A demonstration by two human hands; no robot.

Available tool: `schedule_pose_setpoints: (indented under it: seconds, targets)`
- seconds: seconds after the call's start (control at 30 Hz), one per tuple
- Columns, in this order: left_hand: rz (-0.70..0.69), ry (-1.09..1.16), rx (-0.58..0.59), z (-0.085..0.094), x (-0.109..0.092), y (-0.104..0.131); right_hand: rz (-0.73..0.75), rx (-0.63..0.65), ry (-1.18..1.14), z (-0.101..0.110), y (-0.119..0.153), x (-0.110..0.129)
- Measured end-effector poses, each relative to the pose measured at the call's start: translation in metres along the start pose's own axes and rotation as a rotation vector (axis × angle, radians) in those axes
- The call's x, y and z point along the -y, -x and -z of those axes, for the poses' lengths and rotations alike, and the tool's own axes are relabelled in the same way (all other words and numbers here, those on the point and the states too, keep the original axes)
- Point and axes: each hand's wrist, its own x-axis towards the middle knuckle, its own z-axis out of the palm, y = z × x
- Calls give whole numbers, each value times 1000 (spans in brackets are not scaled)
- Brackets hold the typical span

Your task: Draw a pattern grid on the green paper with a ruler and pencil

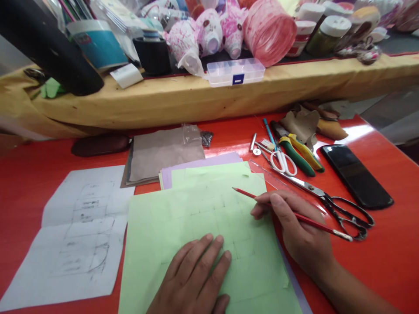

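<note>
Your left hand lies palm-down, fingers slightly spread, on the green sheet, just right of the white paper. Your right hand pinches a red pencil, its tip over the sheet's upper right portion.

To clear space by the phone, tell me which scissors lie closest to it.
The large dark-handled pair: its loops lie right beside the phone. The small white-handled pair lies farther off, by the green-and-yellow pliers.
</note>
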Motion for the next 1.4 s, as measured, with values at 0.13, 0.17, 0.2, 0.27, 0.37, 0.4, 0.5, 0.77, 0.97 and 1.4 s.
schedule_pose_setpoints:
  seconds: [0.13,0.17,0.2,0.27,0.37,0.4,0.5,0.77,0.97,1.4]
  targets:
    - [-5,0,-6,-1,0,0,-11,-22,-36,1,1,-2]
    - [-7,0,-3,-1,0,0,-10,-13,-43,1,1,-2]
    - [-8,1,-1,-1,0,0,-7,-6,-46,1,1,-3]
    - [-6,5,-1,0,0,0,-6,0,-47,1,1,-4]
    - [-4,9,-4,1,0,0,-2,10,-51,0,0,-4]
    - [-2,11,-4,1,0,0,0,14,-50,-1,0,-3]
    - [7,27,5,1,0,-1,9,35,-34,0,0,-1]
    - [14,32,1,2,0,-4,51,124,26,0,2,-2]
    - [24,62,-14,2,-2,-4,52,135,36,-1,0,-5]
    - [11,56,-12,-1,0,-2,54,152,53,-1,0,-4]
